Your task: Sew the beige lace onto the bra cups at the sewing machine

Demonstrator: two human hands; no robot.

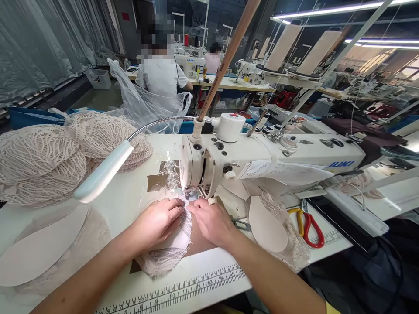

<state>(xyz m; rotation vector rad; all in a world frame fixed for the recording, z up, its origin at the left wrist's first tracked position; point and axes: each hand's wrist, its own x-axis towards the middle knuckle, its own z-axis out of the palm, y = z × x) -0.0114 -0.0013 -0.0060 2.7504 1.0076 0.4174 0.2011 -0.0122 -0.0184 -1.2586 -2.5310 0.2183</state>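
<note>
A beige lace piece (165,261) with a smooth pale layer over it lies under the needle end of a white sewing machine (234,155). My left hand (160,222) presses on this piece with its fingers curled together, just left of the presser foot. My right hand (211,220) is closed at the piece's right edge, fingertips bent close beside the foot. What sits under both sets of fingertips is partly hidden. Brown material (198,237) covers the machine bed between the hands.
Lace piles (39,161) stand at the left, behind a smooth pale cup piece (42,248). A lamp (103,174) reaches over the table. At right lie another cup piece (266,224) and red-and-yellow-handled cutters (310,229). A ruler strip (183,294) runs along the front. A person (160,74) sits ahead.
</note>
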